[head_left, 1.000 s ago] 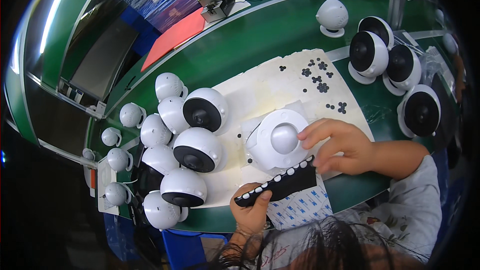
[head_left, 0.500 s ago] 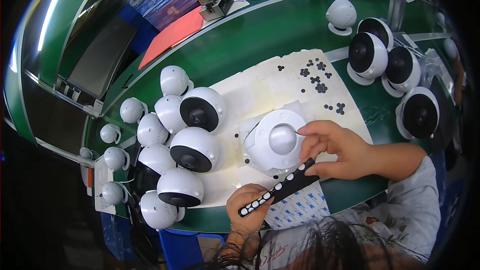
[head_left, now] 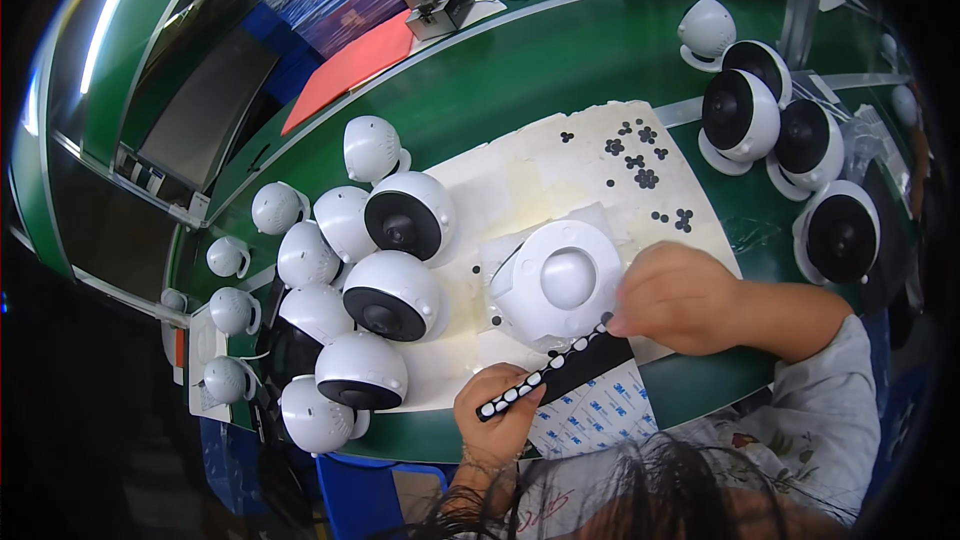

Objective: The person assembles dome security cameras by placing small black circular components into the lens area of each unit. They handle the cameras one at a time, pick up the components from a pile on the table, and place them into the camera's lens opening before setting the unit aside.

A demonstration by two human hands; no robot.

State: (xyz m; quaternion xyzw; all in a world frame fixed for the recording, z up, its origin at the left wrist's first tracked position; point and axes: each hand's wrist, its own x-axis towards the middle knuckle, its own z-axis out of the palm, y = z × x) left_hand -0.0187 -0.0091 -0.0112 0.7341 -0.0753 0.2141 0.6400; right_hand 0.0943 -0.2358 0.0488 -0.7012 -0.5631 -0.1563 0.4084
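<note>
My left hand (head_left: pixel 495 408) grips the lower end of a black adhesive pad sheet (head_left: pixel 580 365), which has a row of white round spots along its edge. Printed white backing paper (head_left: pixel 600 415) lies below the sheet. At the sheet's upper end my right hand (head_left: pixel 675 300) is closed, its thumb and finger pinching a small dark round pad (head_left: pixel 606 319). Just beyond the sheet, a white round camera-like device (head_left: pixel 600 250) lies with its base facing up and a smooth dome (head_left: pixel 567 278) showing in its ring. Clear plastic film is under it.
White round devices with black faces cluster at left (head_left: pixel 385 305) and at right (head_left: pixel 740 115). Loose black dots (head_left: pixel 647 179) lie on the pale board (head_left: pixel 530 165) over the green table (head_left: pixel 560 70). A red sheet (head_left: pixel 350 75) and a metal box (head_left: pixel 440 5) are farther back.
My right hand has gone from spread fingers holding the sheet's upper end to a closed pinch there. A small dark pad now shows at its fingertips. My left hand has hardly moved.
</note>
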